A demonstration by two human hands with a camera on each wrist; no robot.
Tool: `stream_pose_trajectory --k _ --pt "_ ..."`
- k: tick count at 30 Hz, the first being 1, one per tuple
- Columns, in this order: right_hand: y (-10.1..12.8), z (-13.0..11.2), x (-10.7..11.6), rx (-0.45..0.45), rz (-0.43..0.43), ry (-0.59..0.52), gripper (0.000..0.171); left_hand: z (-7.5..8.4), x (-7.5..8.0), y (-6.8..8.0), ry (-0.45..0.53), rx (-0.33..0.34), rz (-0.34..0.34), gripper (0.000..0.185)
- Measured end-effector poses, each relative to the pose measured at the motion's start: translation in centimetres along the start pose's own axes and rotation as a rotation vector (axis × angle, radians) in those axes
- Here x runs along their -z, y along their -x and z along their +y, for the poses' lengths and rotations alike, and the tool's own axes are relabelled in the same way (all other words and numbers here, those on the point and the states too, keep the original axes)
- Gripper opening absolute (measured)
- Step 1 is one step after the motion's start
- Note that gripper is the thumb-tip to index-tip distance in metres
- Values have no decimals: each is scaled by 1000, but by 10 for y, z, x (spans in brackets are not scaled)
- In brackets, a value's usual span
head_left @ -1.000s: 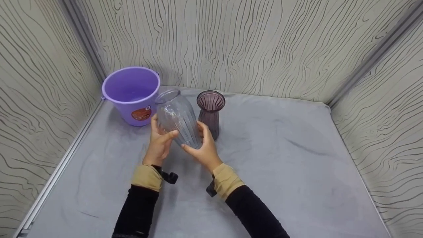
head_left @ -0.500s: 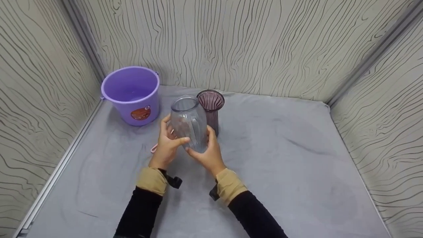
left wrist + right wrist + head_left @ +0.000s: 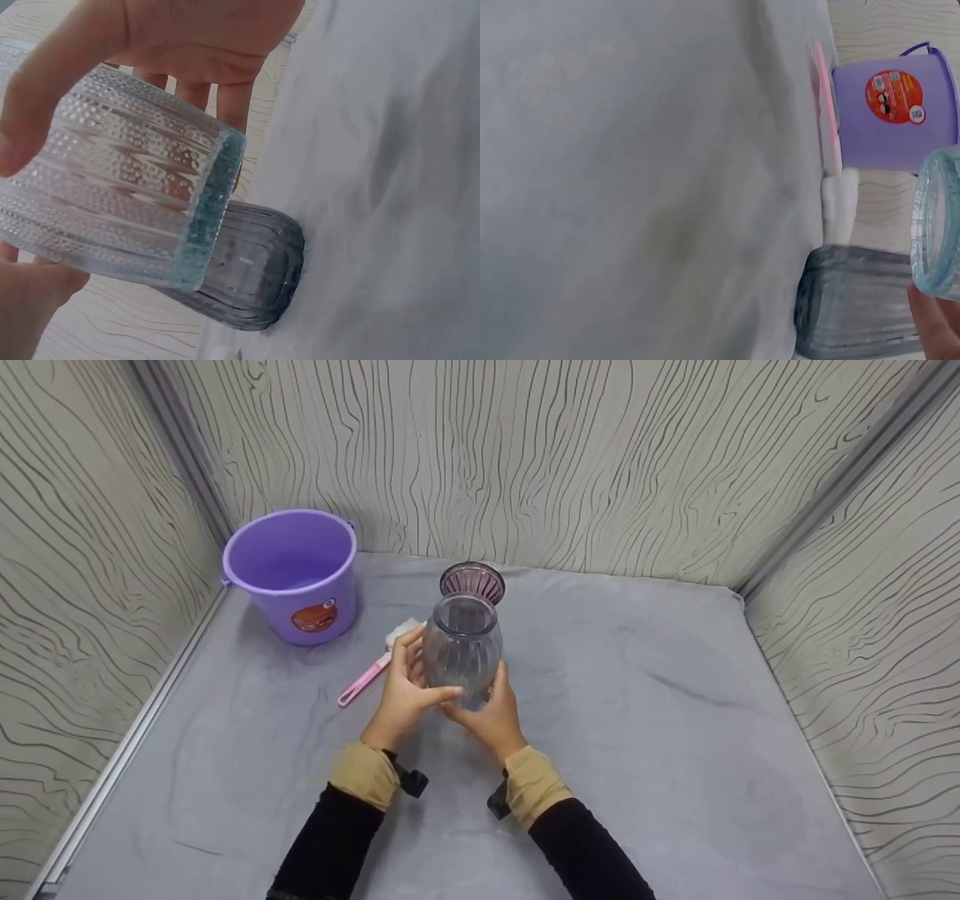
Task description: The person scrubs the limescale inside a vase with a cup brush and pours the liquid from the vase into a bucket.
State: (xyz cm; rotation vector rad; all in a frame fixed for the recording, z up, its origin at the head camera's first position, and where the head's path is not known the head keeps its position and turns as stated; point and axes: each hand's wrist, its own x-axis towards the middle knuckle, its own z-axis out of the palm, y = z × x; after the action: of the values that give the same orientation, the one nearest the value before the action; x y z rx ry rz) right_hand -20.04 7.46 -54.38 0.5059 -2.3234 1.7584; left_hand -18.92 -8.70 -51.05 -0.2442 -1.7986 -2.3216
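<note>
A clear ribbed glass vase [image 3: 463,656] with a beaded texture is held up between both hands, its mouth tipped upward and away from me. My left hand [image 3: 409,690] grips its left side, thumb across the front. My right hand [image 3: 493,716] grips it low on the right, near the base. In the left wrist view the thick base of the clear vase [image 3: 210,210] is lifted off the cloth. Behind it a purple fluted glass vase [image 3: 474,577] stands on the table, mostly hidden in the head view; its lower part [image 3: 855,300] shows in the right wrist view.
A purple bucket [image 3: 296,607] with a red sticker stands at the back left. Between it and my left hand lies a brush with a pink handle [image 3: 364,679] and a white fluffy head [image 3: 403,631]. Grey cloth [image 3: 637,750] covers the table; patterned panels [image 3: 570,457] enclose it.
Both hands have carried the clear vase rightward and slightly toward me, from beside the bucket to in front of the purple vase. It has turned from leaning left to nearly straight, uncovering the pink-handled brush.
</note>
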Motion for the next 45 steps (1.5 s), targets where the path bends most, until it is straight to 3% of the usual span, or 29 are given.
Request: stream_pose_trajectory --k 9,14,21,28,35,45 --pt "3 13 14 49 27 5 100 -5 -16 1 -106 35 -55 103" --pt "5 22 22 36 43 27 94 -8 -25 -2 -205 22 -99 98" --pt "4 30 37 11 92 71 94 -15 -36 -5 -242 13 -155 97" --pt "-1 36 49 -21 130 90 99 -23 -49 -12 -273 5 -161 95" --pt "-14 45 62 39 195 100 105 -27 -65 -20 -278 -21 -167 95" --pt "-26 54 73 9 288 189 95 -28 -85 -31 -335 -18 -161 93"
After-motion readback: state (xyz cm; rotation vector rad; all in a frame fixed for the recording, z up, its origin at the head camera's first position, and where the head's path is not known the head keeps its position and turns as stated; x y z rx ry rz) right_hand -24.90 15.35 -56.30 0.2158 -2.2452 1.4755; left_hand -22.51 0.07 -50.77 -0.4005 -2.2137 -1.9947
